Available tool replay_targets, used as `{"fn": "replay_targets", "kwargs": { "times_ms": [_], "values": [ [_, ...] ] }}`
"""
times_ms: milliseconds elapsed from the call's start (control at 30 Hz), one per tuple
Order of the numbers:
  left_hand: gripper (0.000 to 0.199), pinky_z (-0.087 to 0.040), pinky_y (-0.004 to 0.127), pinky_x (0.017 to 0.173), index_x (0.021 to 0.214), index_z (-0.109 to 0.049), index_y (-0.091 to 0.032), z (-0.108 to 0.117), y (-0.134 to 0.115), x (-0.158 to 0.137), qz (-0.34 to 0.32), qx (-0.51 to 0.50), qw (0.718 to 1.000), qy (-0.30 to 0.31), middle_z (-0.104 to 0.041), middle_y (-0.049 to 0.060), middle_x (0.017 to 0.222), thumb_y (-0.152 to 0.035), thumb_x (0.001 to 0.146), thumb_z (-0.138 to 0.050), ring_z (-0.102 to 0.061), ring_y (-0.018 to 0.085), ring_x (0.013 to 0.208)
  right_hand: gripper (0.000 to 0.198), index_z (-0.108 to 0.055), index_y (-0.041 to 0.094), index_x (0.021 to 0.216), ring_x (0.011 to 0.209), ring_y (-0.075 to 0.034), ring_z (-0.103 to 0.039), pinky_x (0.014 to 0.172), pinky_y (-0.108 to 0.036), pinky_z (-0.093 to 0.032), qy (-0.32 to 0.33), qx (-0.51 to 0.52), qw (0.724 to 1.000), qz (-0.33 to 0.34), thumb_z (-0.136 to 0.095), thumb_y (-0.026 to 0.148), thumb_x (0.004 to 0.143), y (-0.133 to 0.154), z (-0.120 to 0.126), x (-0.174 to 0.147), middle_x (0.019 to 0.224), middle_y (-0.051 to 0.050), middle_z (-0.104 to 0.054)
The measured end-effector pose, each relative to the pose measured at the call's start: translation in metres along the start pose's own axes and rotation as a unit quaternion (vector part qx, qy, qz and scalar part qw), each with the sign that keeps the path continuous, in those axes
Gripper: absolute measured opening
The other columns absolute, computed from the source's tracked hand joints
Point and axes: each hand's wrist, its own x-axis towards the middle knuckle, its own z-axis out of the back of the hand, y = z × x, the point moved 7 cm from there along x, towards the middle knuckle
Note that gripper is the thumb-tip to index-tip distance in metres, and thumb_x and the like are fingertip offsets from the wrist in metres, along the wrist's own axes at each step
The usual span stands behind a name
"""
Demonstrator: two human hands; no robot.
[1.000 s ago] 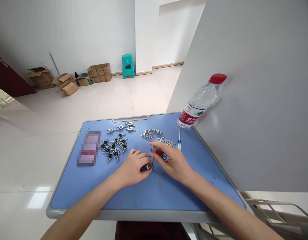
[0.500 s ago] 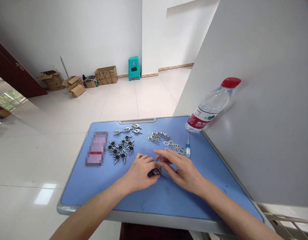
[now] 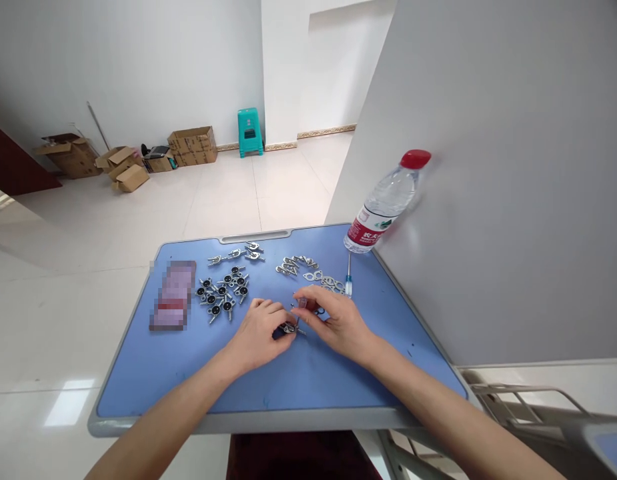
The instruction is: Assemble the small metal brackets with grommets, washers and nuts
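On the blue desk (image 3: pixel 338 383), centre near the person: both hands working close together over one small metal assembly (image 3: pixel 289 328)
Left hand (image 3: pixel 261 335): fingers curled, thumb and index gripping the assembly; its dark side sits toward the palm, a thin stem sticks out to the right; exact pinch point partly hidden
Right hand (image 3: pixel 339 325): thumb and index pinching the clear handle of a screwdriver (image 3: pixel 302 303); handle up, thin shaft down to the assembly; whether the tip is seated, can't tell
Under right hand: small metal bits (image 3: pixel 320 311), mostly covered
Black-faced assemblies (image 3: pixel 222 291): loose cluster left of the left hand, stems pointing various ways
Fork-shaped parts (image 3: pixel 235 253): four, far edge, beyond that cluster
Bent clips (image 3: pixel 290 267): rough arc, past the hands
Flat two-hole plates (image 3: pixel 330 281): overlapping, just beyond right hand
Spare screwdriver (image 3: pixel 349 283): blue-and-clear handle toward the person, shaft toward the bottle
Water bottle (image 3: pixel 375 217): red cap, far right corner, beside the grey partition (image 3: pixel 513 200)
Purple slab (image 3: pixel 173 295): left side of desk, pixelated, can't identify
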Motion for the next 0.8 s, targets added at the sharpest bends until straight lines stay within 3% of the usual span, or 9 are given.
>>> {"fn": "replay_targets", "kwargs": {
  "times_ms": [133, 333, 600, 800],
  "values": [
    [0.012, -0.039, 0.036, 0.084, 0.087, -0.060, -0.021, -0.0002, 0.0007, -0.0003, -0.003, -0.016, 1.000, -0.006, -0.066, -0.001, 0.086, -0.011, 0.080, -0.060, -0.059, 0.018, 0.083, 0.018, -0.055, 0.022, 0.112, 0.062, -0.013, -0.057, 0.058, -0.025, -0.049, -0.004, -0.010, 1.000, 0.026, -0.048, 0.019, 0.096, 0.0045, 0.0007, -0.0009, 0.076, -0.001, -0.062],
    [0.012, -0.039, 0.037, 0.086, 0.086, -0.060, -0.021, -0.0010, 0.0020, -0.0009, -0.002, -0.022, 1.000, -0.009, -0.066, -0.001, 0.088, -0.011, 0.080, -0.061, -0.060, 0.019, 0.085, 0.030, -0.050, 0.022, 0.125, 0.075, -0.017, -0.062, 0.068, -0.030, -0.051, 0.071, 0.025, 0.997, 0.035, -0.039, 0.016, 0.097, 0.0101, 0.0000, 0.0016, 0.087, -0.004, -0.066],
    [0.011, -0.039, 0.036, 0.083, 0.086, -0.060, -0.020, -0.0018, 0.0017, -0.0001, -0.010, -0.009, 1.000, -0.005, -0.065, -0.002, 0.083, -0.011, 0.080, -0.060, -0.058, 0.017, 0.080, 0.007, -0.057, 0.019, 0.098, 0.064, -0.014, -0.058, 0.061, -0.026, -0.048, 0.004, -0.008, 0.999, 0.032, -0.051, 0.022, 0.095, 0.0047, 0.0007, 0.0013, 0.073, -0.001, -0.063],
    [0.010, -0.040, 0.036, 0.083, 0.086, -0.060, -0.021, -0.0026, 0.0037, -0.0003, -0.006, -0.013, 1.000, -0.008, -0.064, -0.002, 0.082, -0.013, 0.082, -0.058, -0.058, 0.017, 0.079, 0.027, -0.052, 0.020, 0.124, 0.063, -0.014, -0.057, 0.060, -0.026, -0.048, 0.010, -0.001, 0.999, 0.051, -0.047, 0.019, 0.097, 0.0061, 0.0015, -0.0014, 0.076, -0.001, -0.063]
  ]
}}
